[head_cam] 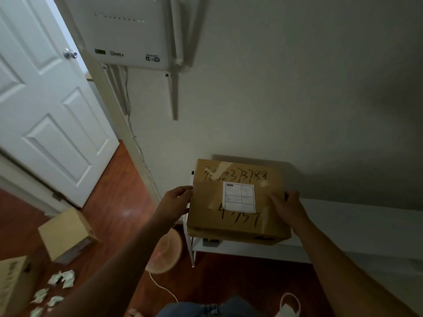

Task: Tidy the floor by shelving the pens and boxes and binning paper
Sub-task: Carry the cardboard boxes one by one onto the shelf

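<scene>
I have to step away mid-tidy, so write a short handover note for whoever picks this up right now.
Left hand and right hand grip opposite sides of the labelled cardboard box, at the top of the white shelf; whether it rests there yet is unclear.
Left to do: two more boxes on the floor, crumpled paper scattered beside them. No pens or bin in view.

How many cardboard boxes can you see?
3: one held in both hands on the white shelf, one on the floor by the door, one at the lower left edge. Others may be hidden.
</scene>
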Action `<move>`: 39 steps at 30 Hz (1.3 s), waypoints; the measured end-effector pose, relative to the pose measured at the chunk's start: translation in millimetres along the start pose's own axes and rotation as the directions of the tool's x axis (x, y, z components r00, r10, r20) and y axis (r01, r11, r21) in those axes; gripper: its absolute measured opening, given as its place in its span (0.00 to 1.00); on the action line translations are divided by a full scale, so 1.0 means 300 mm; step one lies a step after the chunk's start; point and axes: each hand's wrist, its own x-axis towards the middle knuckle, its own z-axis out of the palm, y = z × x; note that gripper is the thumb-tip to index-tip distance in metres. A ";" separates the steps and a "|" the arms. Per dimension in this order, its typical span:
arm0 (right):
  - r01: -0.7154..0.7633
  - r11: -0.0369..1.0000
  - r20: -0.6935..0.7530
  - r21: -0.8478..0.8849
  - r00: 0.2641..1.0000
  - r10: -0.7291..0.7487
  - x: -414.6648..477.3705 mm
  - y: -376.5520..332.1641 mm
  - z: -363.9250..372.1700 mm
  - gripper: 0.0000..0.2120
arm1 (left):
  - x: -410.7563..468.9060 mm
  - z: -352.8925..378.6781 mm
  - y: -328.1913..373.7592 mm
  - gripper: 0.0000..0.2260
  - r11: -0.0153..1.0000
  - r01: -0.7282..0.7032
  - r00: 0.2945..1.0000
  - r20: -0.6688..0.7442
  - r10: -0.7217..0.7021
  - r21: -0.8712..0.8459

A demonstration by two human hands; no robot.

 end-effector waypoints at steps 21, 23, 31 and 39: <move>0.114 0.993 0.036 -0.038 0.993 -0.113 -0.030 0.022 -0.009 0.32 | -0.054 0.016 0.011 0.19 0.977 -0.015 0.998 0.070 0.000 0.212; 0.164 0.984 -0.007 -0.068 0.986 -0.165 -0.043 0.005 -0.014 0.30 | -0.049 0.010 0.016 0.23 0.976 -0.022 0.999 0.044 0.013 0.218; 0.355 0.925 -0.059 -0.132 0.929 -0.365 -0.102 -0.136 0.039 0.27 | -0.064 -0.078 0.034 0.25 0.964 -0.052 0.998 -0.018 0.059 0.259; 0.445 0.882 0.109 -0.154 0.895 -0.432 -0.188 -0.320 0.266 0.30 | -0.141 -0.318 -0.017 0.24 0.978 -0.026 0.994 -0.099 0.047 0.205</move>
